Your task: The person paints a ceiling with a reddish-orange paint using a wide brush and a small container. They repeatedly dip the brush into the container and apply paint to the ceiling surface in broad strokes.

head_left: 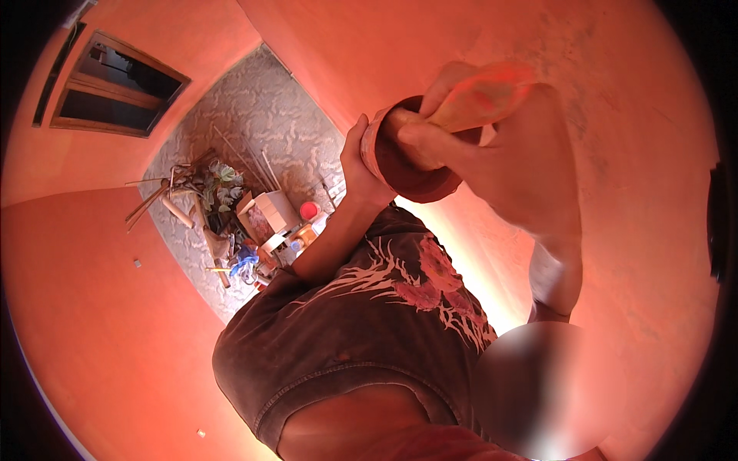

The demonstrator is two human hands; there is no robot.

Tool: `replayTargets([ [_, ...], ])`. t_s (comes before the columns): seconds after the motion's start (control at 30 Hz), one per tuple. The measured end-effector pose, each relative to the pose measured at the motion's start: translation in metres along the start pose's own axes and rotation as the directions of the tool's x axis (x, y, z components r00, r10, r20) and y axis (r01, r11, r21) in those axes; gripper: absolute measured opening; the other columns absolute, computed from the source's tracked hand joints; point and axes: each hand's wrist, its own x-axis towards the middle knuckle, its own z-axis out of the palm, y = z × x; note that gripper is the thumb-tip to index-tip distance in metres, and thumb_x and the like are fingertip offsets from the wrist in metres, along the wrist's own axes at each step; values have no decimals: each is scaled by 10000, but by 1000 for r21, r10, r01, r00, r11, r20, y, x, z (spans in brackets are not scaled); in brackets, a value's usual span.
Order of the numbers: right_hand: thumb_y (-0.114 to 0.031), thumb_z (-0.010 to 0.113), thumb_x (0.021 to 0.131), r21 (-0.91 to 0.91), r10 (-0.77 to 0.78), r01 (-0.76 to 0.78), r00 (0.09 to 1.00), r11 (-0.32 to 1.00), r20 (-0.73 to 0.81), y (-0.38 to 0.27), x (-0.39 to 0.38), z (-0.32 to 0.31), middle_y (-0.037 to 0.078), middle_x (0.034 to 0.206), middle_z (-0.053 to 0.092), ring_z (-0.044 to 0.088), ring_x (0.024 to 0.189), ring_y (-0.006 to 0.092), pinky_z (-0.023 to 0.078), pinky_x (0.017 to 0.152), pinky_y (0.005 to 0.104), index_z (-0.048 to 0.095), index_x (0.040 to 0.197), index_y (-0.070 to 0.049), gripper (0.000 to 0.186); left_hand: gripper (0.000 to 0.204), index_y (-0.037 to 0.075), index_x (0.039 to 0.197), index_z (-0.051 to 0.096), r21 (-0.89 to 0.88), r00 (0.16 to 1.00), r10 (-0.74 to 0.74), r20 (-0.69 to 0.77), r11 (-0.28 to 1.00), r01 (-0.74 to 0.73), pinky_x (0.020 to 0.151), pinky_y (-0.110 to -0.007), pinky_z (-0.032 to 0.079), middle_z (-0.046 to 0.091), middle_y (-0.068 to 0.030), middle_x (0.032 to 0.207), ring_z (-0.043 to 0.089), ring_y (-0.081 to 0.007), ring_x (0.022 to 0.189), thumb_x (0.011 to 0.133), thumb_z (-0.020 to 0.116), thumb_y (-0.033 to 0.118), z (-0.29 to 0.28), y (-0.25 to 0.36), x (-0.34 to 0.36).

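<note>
- A person's left hand (pixel 360 160) is closed around the side of a round, reddish-brown container (pixel 411 178). It is held up at chest height, just beside the orange wall (pixel 615 192), with the thumb side wrapped over the pale rim, probably to keep the vessel steady.
- The right hand (pixel 440 129) grips a yellowish pad or cloth (pixel 480 94). Its fingers are curled tight around it, and it rests at the container's mouth, touching the rim. The left hand seems to serve as the support, which leaves the right free to work the pad. Whether the pad is wet or loaded cannot be told.
- The container sits between the two hands and above the person's dark printed T-shirt (pixel 361 323). It appears tilted toward the right hand, likely so that its opening meets the pad.
- Well below, at the far edge of a patterned floor (pixel 261 107), lies a heap of odds and ends: an open cardboard box (pixel 269 213), a small red-topped pot (pixel 310 210), loose sticks (pixel 154 201), some green leaves (pixel 223 181) and a blue scrap (pixel 244 263). They are bunched against the wall's foot, apparently pushed out of the way.
- A dark wooden-framed opening (pixel 115 88) is set in the opposite wall.
</note>
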Motion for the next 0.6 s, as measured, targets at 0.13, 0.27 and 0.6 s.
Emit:
replayTargets([
  [0.13, -43, 808, 825, 72, 130, -125, 988, 990, -80, -17, -3, -15, -25, 743, 655, 626, 667, 60, 466, 564, 224, 689, 816, -24, 120, 627, 24, 1428, 535, 20, 996, 6, -89, 1000, -4, 1174, -477, 398, 578, -163, 1448, 551, -310, 1339, 1065, 358, 504, -2, 0, 0],
  [0.27, -73, 802, 839, -29, 88, -91, 992, 995, -90, -18, 0, -12, -14, 696, 646, 621, 641, 53, 464, 547, 235, 684, 807, -30, 130, 583, 42, 1440, 515, 27, 999, 13, -52, 1000, -12, 1129, -480, 436, 591, -145, 1423, 569, -305, 1315, 1072, 360, 467, 5, -2, 8],
  [0.6, -170, 724, 838, -455, -209, 189, 978, 870, 6, -25, 11, -18, 172, 653, 645, 648, 607, 368, 512, 598, 431, 667, 867, -16, 166, 468, 103, 1345, 584, 321, 936, 130, -328, 947, -18, 997, -428, 517, 648, -38, 1314, 629, -236, 1201, 1048, 409, 419, -2, -10, 15],
])
